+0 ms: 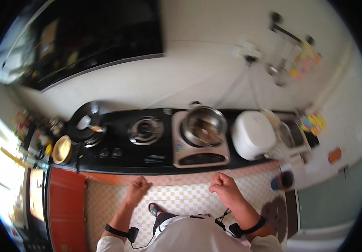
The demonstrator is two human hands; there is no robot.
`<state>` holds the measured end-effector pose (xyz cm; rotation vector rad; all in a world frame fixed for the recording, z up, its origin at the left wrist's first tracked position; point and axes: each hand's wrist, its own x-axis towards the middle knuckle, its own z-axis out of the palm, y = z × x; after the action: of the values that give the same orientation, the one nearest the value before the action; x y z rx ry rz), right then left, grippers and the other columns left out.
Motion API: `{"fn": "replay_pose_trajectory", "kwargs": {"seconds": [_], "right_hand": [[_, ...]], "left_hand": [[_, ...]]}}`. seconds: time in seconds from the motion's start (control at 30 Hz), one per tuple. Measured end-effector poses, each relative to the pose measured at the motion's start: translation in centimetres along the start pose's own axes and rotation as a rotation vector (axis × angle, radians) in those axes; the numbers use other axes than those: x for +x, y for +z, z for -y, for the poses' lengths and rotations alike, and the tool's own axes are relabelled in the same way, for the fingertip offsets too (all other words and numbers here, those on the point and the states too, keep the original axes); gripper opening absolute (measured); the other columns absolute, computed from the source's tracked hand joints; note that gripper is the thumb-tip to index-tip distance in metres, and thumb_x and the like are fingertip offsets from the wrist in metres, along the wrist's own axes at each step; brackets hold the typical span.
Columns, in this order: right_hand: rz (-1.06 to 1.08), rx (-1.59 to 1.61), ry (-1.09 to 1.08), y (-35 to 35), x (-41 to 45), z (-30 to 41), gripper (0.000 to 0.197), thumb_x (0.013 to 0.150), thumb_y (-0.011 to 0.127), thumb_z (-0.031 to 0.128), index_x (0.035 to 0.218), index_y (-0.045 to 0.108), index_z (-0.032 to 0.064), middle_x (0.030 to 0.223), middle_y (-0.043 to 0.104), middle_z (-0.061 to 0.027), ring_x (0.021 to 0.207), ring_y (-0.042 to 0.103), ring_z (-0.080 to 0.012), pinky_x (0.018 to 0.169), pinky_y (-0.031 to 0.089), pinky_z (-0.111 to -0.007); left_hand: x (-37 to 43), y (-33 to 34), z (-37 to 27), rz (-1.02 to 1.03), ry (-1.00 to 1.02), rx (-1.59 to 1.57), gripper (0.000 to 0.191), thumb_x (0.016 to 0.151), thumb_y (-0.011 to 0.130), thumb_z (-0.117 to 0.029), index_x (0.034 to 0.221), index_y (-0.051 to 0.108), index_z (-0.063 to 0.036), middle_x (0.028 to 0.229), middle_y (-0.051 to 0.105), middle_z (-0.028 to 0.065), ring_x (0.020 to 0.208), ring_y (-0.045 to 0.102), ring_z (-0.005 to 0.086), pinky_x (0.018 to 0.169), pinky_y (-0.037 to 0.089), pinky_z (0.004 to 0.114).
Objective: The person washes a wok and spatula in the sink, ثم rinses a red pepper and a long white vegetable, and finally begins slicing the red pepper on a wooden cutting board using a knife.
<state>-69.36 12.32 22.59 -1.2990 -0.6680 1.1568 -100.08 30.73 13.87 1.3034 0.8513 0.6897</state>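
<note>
My left hand (139,189) is closed in a fist in front of the counter's edge, with nothing seen in it. My right hand (224,186), also a fist, hangs in front of the induction cooker (199,160). On that cooker stands a steel pot (220,118) with brownish contents that I cannot make out. To its right sits a white rice cooker (253,134). Left of the cooker is a gas burner (145,130) on the black hob. A black wok (80,132) with a white ladle (84,122) in it rests at the far left.
A golden bowl (62,149) stands near the counter's left edge, beside bottles and jars. A sink (291,134) is at the right. Overhead on the left is a dark range hood (105,34). Utensils (277,71) hang on the wall. A bin (284,180) stands at the right.
</note>
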Motion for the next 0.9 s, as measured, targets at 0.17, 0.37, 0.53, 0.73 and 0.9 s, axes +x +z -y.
{"fn": "replay_pose_trajectory", "kwargs": {"seconds": [0.17, 0.37, 0.53, 0.73, 0.9], "right_hand": [[-0.206, 0.026, -0.038, -13.3, -8.4, 0.7, 0.031, 0.076, 0.059, -0.008, 0.070, 0.036, 0.0116, 0.072, 0.042, 0.0038, 0.066, 0.038, -0.0075, 0.063, 0.040, -0.026], [-0.513, -0.014, -0.129, -28.4, -16.6, 2.5, 0.028, 0.077, 0.061, -0.007, 0.072, 0.040, 0.0099, 0.073, 0.044, 0.0015, 0.068, 0.043, -0.0091, 0.067, 0.042, -0.028], [-0.767, -0.076, -0.250, -41.1, -17.2, 4.0, 0.025, 0.077, 0.059, -0.010, 0.073, 0.042, 0.0078, 0.072, 0.039, 0.0036, 0.067, 0.039, -0.0072, 0.062, 0.038, -0.025], [-0.803, -0.082, -0.272, -57.0, -14.1, 5.9, 0.026, 0.077, 0.061, -0.010, 0.072, 0.042, 0.0065, 0.071, 0.037, 0.0056, 0.065, 0.033, -0.0037, 0.054, 0.028, -0.022], [-0.790, -0.143, -0.269, -67.4, -10.4, 9.0, 0.026, 0.078, 0.062, -0.010, 0.073, 0.043, 0.0065, 0.071, 0.037, 0.0063, 0.064, 0.032, -0.0036, 0.054, 0.029, -0.023]], "left_hand": [[1.5, 23.6, -0.7, 0.567, 0.055, 0.161, 0.038, 0.091, 0.070, 0.001, 0.070, 0.040, -0.0112, 0.073, 0.042, -0.0070, 0.069, 0.037, 0.0047, 0.060, 0.036, 0.024], [4.4, 48.2, -1.4, 0.846, 0.189, 0.145, 0.032, 0.089, 0.069, -0.004, 0.074, 0.041, -0.0098, 0.072, 0.042, -0.0045, 0.068, 0.038, 0.0071, 0.060, 0.037, 0.026], [6.6, 64.3, -2.0, 0.975, 0.071, -0.001, 0.034, 0.087, 0.066, 0.004, 0.074, 0.039, -0.0123, 0.076, 0.042, -0.0076, 0.070, 0.036, 0.0030, 0.061, 0.034, 0.023], [12.9, 80.6, 1.8, 1.012, -0.112, -0.263, 0.030, 0.084, 0.064, 0.005, 0.073, 0.041, -0.0124, 0.076, 0.046, -0.0059, 0.069, 0.039, 0.0048, 0.062, 0.033, 0.023], [18.7, 91.0, 1.6, 0.894, -0.041, -0.141, 0.026, 0.083, 0.062, 0.003, 0.074, 0.042, -0.0111, 0.073, 0.043, -0.0074, 0.065, 0.036, 0.0030, 0.056, 0.030, 0.023]]}}
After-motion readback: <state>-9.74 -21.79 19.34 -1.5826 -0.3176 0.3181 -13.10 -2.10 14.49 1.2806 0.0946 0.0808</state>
